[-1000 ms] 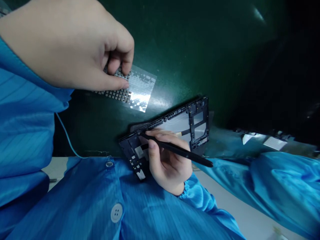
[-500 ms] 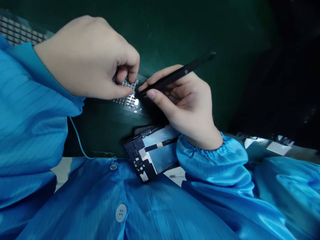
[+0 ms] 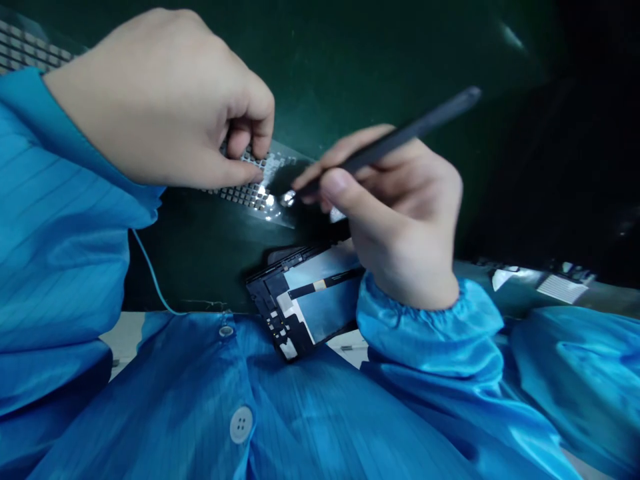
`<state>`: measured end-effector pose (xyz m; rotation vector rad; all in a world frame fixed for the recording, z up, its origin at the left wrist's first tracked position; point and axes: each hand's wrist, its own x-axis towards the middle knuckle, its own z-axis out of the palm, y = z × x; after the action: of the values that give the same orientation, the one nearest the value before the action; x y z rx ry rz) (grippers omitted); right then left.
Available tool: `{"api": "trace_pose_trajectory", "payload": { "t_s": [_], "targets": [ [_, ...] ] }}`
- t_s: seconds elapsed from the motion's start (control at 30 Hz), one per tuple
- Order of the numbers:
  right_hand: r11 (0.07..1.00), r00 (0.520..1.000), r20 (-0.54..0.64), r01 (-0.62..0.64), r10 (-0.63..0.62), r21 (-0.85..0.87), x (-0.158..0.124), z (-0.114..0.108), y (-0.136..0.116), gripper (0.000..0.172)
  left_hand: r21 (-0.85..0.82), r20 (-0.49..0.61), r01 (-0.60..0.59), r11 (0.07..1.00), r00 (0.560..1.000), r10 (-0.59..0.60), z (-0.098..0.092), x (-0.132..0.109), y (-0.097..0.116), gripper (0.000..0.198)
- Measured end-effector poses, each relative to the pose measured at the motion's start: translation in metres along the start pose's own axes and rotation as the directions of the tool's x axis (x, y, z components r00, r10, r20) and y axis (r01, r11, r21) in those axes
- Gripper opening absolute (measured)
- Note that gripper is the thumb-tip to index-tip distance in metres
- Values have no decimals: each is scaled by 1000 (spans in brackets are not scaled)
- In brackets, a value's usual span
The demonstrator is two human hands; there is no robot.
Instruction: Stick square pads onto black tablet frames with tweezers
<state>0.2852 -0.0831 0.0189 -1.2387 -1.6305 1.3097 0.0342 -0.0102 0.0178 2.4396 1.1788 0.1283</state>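
My left hand [image 3: 165, 107] is closed on the edge of a clear sheet [image 3: 245, 195] that bears rows of small grey squares, thumb and fingertips pressed on it. To its right, my right hand [image 3: 400, 200] grips a dark pen-like tool [image 3: 410, 130] between thumb and fingers. The tool slants up to the right, and its lower end is beside the sheet's right part, near a small shiny spot. Below the hands lies a stack of black phone frames [image 3: 320, 300] with a blue-grey panel, partly behind my right wrist.
Another strip of small squares [image 3: 35, 50] shows at the upper left behind my left wrist. White and silver parts [image 3: 563, 288] lie at the right edge of the green mat [image 3: 350, 60]. A thin blue cord [image 3: 153, 273] hangs by my left sleeve.
My right hand and the dark tool have moved to the right, away from my left hand. My left hand has shifted slightly up and left, and more of the clear sheet shows.
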Motion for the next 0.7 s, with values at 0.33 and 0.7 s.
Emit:
{"api": "trace_pose_trajectory", "payload": {
  "t_s": [0.33, 0.7],
  "targets": [
    [980, 919, -347, 151, -188, -130, -93, 26, 25, 22, -75, -54, -66, 995, 997, 62, 8, -4, -19, 64],
    [922, 938, -160, 252, -308, -295, -85, 17, 17, 37, -77, 38, 12, 997, 999, -9, 9, -2, -25, 61]
  ]
}}
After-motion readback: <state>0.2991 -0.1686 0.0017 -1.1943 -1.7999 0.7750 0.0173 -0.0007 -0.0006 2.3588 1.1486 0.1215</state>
